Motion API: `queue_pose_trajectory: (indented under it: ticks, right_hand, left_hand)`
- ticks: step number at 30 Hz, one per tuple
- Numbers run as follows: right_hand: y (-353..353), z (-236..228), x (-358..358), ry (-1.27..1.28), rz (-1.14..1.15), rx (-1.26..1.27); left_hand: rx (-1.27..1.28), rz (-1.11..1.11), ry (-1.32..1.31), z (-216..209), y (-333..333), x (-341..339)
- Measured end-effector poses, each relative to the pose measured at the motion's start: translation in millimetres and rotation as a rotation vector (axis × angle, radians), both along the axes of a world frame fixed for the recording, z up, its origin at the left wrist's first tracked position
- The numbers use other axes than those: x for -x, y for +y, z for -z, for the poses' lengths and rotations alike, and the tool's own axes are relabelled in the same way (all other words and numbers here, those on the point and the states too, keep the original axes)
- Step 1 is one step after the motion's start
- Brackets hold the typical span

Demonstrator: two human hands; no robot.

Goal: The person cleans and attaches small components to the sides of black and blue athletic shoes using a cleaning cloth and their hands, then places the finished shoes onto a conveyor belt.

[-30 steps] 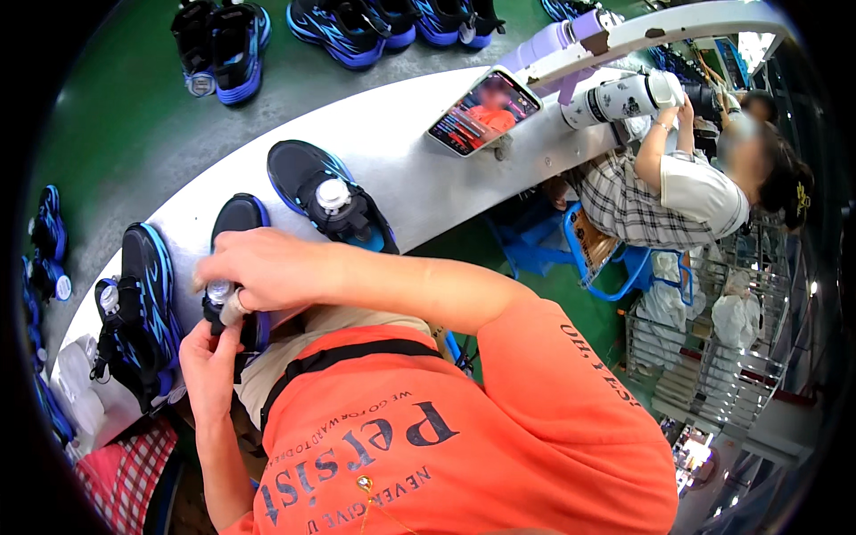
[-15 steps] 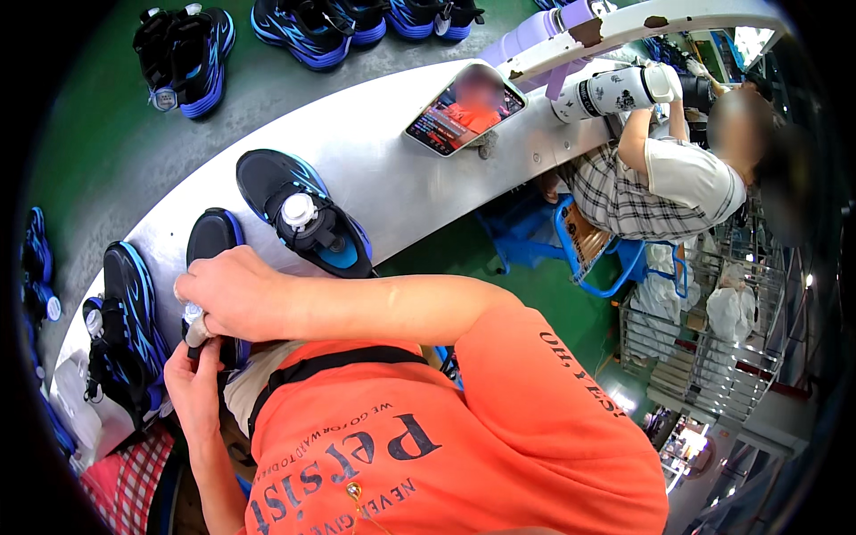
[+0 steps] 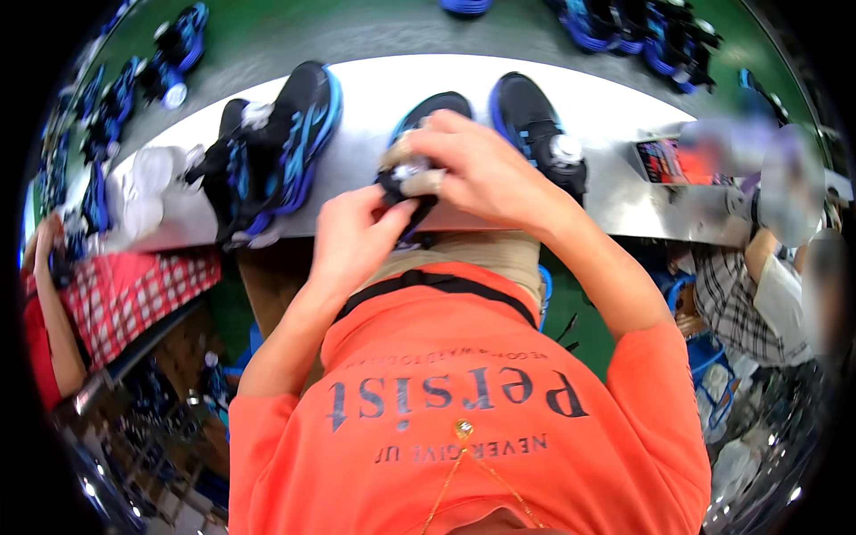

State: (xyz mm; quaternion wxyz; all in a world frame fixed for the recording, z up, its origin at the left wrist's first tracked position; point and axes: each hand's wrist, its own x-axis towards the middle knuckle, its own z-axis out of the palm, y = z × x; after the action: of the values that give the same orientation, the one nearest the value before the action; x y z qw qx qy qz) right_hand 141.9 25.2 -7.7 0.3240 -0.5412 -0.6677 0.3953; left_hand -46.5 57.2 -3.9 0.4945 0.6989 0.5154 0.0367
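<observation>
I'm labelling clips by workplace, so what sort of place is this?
Most likely a shoe factory or workshop: matching black-and-blue shoes stand along a metal bench, more of them sit on the green surface beyond it, and other people are on both sides.

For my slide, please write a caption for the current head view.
Left hand and right hand work at a blue-trimmed black sneaker between other sneakers on a metal worktable.
</observation>
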Motion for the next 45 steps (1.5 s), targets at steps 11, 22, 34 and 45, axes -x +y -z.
queue_pose_trajectory:
  ticks: [11, 22, 34, 45]
  right_hand:
    - [-0.3, 44.8, 14.1, -0.116, 0.662, -0.133]
    - [25.5, 77.1, 29.7, 0.124, 0.531, -0.075]
    - [22.7, 75.6, 24.8, 0.210, 0.529, -0.014]
    - [24.8, 73.0, 26.3, 0.080, 0.595, -0.154]
  left_hand:
    - [-0.118, -0.071, -0.241, -23.2, 21.5, 7.1]
    - [0.155, 0.543, -0.618, 23.1, 59.9, -1.5]
    - [-0.157, 0.132, -0.474, 18.7, 15.1, -0.2]
    - [-0.240, 0.381, -0.470, 9.8, 42.6, 12.6]
